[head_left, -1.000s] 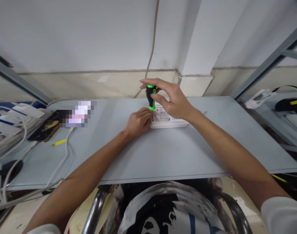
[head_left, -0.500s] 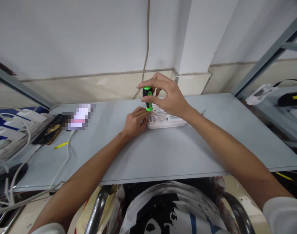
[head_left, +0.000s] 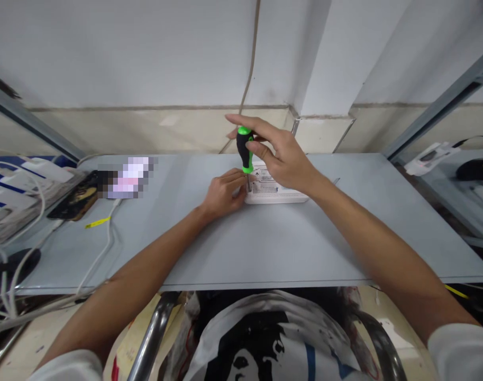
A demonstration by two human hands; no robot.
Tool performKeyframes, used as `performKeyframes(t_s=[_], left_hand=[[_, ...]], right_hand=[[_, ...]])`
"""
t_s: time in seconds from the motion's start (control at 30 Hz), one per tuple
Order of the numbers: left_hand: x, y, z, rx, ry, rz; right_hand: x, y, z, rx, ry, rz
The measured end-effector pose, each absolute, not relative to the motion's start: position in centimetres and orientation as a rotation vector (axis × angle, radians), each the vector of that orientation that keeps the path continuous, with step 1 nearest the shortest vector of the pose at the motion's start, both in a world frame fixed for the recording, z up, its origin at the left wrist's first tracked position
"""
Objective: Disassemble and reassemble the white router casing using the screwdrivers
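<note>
A screwdriver with a black and bright green handle (head_left: 245,151) stands with its tip down at the left end of a white plastic router-like device (head_left: 276,193), tilted slightly. My right hand (head_left: 283,161) grips the handle from the right between thumb and fingers. My left hand (head_left: 225,193) lies against the device's left end, its fingertips closed around the thin metal shaft (head_left: 248,182) just above the tip. The tip's contact point is too small to see clearly.
On the grey tabletop (head_left: 289,243) lie a blurred object (head_left: 126,177), a dark phone (head_left: 76,197) and a yellow tag (head_left: 97,223). A white power strip with cables (head_left: 15,196) sits at the left. Metal frame rails flank the table.
The screwdriver handle has turned a little and leans slightly differently, with my right fingers shifted around it. The view has moved slightly, and the device stays in place.
</note>
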State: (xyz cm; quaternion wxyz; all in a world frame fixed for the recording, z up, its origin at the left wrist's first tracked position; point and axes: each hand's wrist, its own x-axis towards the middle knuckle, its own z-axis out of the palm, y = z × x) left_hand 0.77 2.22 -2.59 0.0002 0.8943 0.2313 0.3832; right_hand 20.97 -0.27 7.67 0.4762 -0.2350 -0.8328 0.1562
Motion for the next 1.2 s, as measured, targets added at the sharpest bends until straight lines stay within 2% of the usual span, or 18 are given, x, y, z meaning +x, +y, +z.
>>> performKeyframes(t_s=[0.4,0.6,0.77,0.93,1.2], left_hand=[[0.3,1.7,-0.7,1.920,0.771,1.049],[1.1,2.1,-0.9,1.900,0.927,1.192],[1.0,2.4,-0.9,1.876,0.814,1.139],[1.2,2.6,-1.0,1.840,0.870,1.252],[1.4,2.7,-1.1,1.665,0.761,1.106]], right_hand=[[20.9,-0.6,7.7,-0.652,-2.023,0.230],[20.9,-0.6,7.8,-0.716,-2.003,0.153],[21.3,-0.3,7.8,-0.702,-2.002,0.111],[22.0,-0.2,8.2,-0.704,-2.015,0.087],[23.2,-0.7,9.5,-0.732,-1.999,0.081]])
